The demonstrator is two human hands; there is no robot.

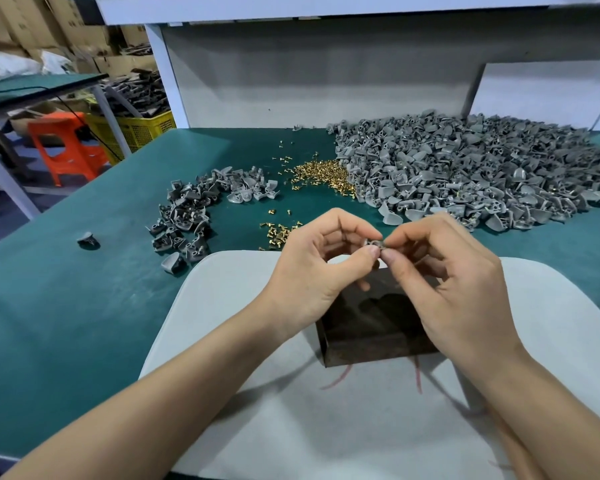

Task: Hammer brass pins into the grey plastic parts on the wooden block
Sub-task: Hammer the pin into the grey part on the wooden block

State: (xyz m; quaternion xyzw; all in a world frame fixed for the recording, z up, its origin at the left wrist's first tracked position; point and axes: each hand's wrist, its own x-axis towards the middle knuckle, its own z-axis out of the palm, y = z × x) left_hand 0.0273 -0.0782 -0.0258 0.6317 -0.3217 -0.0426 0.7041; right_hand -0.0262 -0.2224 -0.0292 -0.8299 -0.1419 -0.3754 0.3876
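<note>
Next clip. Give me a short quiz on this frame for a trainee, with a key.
1. True or false: the left hand and right hand both pinch one grey plastic part, held clear of the wooden block.
2. The main pile of brass pins lies: A) on the wooden block; B) between the small heap and the large heap of grey parts; C) in the left hand.
3. Fill in: the large heap lies on the person's ____ side.
Key: 1 true; 2 B; 3 right.

The left hand [312,268] and right hand [454,289] meet, both pinching, forearms converging.
</note>
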